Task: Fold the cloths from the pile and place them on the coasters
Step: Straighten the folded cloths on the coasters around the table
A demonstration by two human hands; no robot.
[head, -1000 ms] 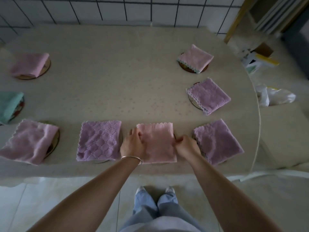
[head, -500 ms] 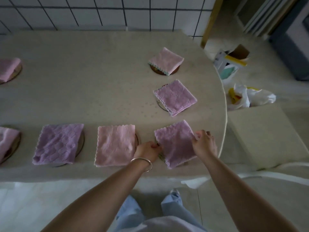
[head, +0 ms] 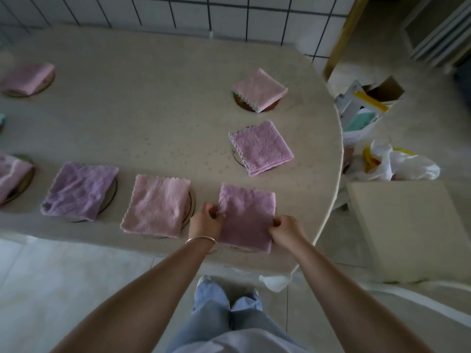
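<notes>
A person stands at the near edge of a beige rounded counter [head: 153, 118], seen from above, with a white tiled wall [head: 178, 11] behind it. Folded cloths lie across the counter on round coasters: a pink cloth [head: 156, 206] just left of the hands, a purple cloth [head: 79, 191] further left, and two more at the far left edge, partly out of view. Beyond the hands sit a lilac cloth [head: 261, 147] and, further back, a pale pink cloth [head: 260, 89] on a brown coaster [head: 240, 101]. On the floor to the right are an open cardboard box [head: 369, 103] and a white plastic bag [head: 402, 165]. The cloth being handled, a purple folded cloth [head: 247, 217], lies flat near the counter's front edge, roughly square, its slightly longer side running away from the person. What looks like a coaster rim shows beneath its near edge, though this is hard to make out. The left hand [head: 205, 221], with a bracelet [head: 201, 240] on its wrist, pinches the cloth's left edge; the right hand [head: 285, 230] pinches its near right corner. Both grips are closed on the fabric.
</notes>
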